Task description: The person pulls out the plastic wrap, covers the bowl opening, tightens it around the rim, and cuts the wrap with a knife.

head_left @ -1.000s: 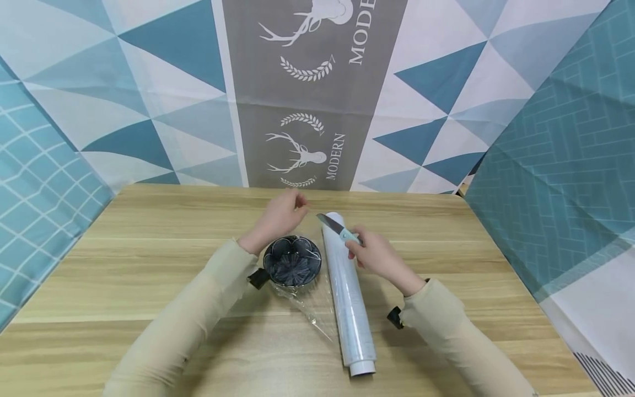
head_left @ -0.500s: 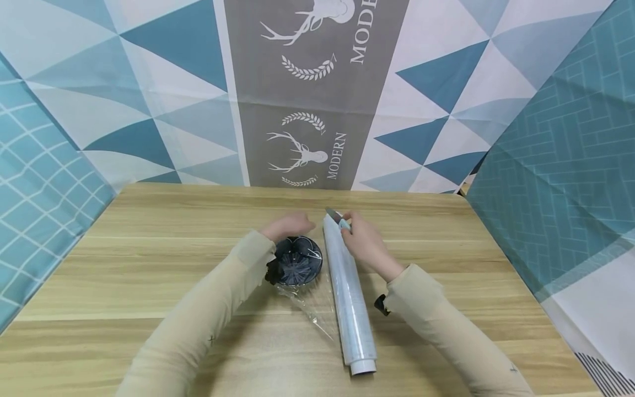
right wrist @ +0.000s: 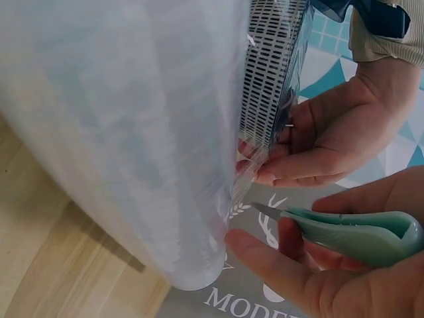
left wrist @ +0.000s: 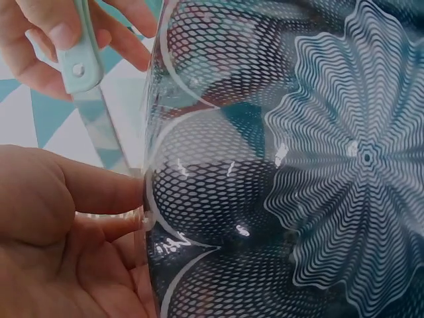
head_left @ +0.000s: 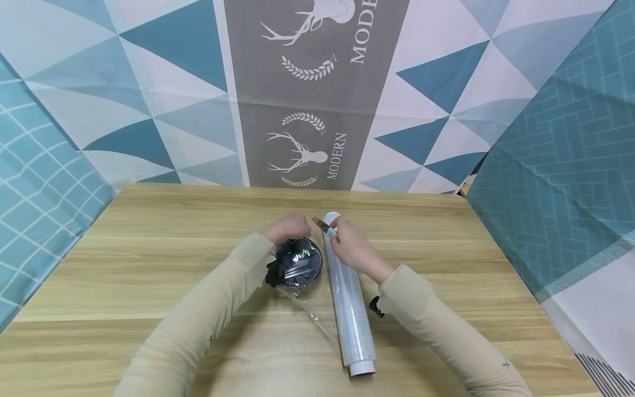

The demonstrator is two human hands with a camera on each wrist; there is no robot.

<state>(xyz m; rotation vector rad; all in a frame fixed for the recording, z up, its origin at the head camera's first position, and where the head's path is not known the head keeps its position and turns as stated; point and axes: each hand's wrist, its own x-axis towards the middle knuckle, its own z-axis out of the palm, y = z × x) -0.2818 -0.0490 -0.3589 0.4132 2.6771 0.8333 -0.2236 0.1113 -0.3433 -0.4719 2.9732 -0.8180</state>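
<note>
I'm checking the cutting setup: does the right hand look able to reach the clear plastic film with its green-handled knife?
Probably yes: the right hand holds the knife close to the film, with nothing visibly between, though the left hand is nearby.

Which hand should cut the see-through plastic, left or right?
Probably the right hand: it holds the knife, its blade near the plastic between the bowl and the roll. The left hand is at the bowl's rim, seems to pinch plastic there, and has no knife.
</note>
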